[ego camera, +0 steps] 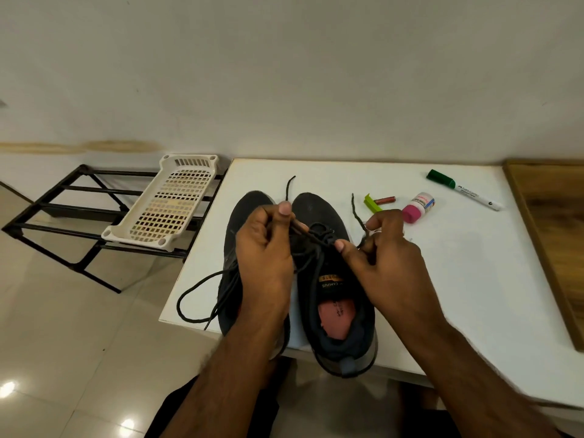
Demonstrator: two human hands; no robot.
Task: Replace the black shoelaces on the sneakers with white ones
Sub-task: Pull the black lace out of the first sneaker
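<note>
Two dark sneakers [331, 279] stand side by side on one white table [458, 279], each threaded with one black shoelace [196, 298]. Two hands [268, 251] work above them. Toward the far right of the table lie one green-capped marker [463, 193], one small bottle with a pink cap [417, 207], one green clip [371, 203] and one small reddish battery [385, 200]. On the left, one black metal rack [63, 210] carries one white plastic basket [167, 203]. One wooden board [550, 235] sits at the right edge.

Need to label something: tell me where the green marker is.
The green marker lies at the white table's far right, beside the pink-capped bottle.
</note>
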